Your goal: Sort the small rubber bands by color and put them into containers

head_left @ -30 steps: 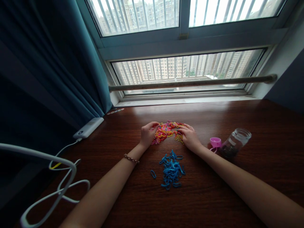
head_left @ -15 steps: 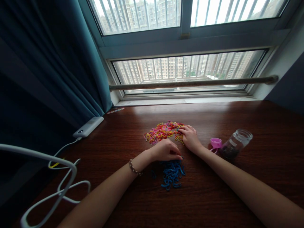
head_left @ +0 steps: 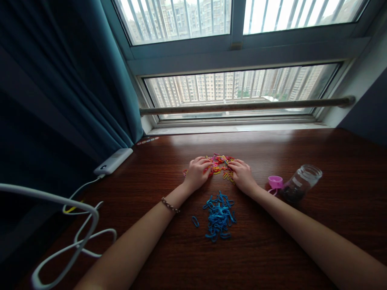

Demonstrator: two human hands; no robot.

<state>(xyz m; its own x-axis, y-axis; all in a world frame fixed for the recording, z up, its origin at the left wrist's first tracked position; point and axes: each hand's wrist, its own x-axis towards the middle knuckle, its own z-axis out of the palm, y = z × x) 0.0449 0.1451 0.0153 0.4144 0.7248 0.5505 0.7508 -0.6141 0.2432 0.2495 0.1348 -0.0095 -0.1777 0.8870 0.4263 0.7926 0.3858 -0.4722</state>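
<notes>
A loose pile of pink, yellow and red bands (head_left: 218, 166) lies on the brown wooden table (head_left: 272, 245). My left hand (head_left: 198, 172) rests over the left part of that pile, fingers bent down onto the bands; whether it grips any is too small to tell. At the pile's right edge, my right hand (head_left: 241, 174) has its fingertips drawn together at the bands, and what is between them cannot be made out. Nearer to me, between my forearms, is a heap of blue bands (head_left: 220, 217), with a single blue band (head_left: 195, 221) to its left.
A clear jar (head_left: 302, 183) with dark contents leans at the right beside a pink cup-like piece (head_left: 275, 182). At the left are a white power strip (head_left: 115, 162), a looping white cable (head_left: 93, 219) and a blue curtain (head_left: 121, 100). A window stands behind the table.
My left hand has moved from above the blue heap, forward and left, onto the multicoloured pile. The blue heap is now uncovered. My right hand has barely moved.
</notes>
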